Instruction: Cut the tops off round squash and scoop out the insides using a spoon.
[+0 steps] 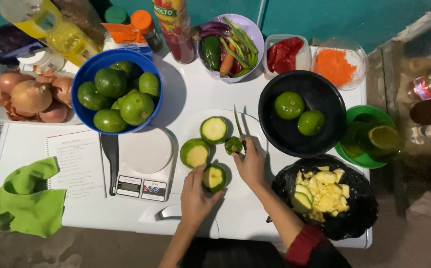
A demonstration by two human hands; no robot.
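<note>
Gripping a cut green fruit half (214, 177) from behind, the left hand (195, 193) has its fingers closed around the rind, the pale cut face turned up, just short of the tabletop's (185, 94) near edge. The right hand (250, 166) is wrapped round the handle of a knife (238, 124) whose blade points toward the far edge; a small green end piece (233, 145) lies against those fingers. Two more halves (213, 130) (194, 153) rest cut side up on a white cutting board (255, 129) at the middle. A kitchen scale (146, 161) sits just left of it. Whole green fruits fill a blue bowl (84, 74) toward the far left, and two lie in a black bowl (324, 99) to the right. A black bag (354, 208) of peelings sits at the near right corner.
</note>
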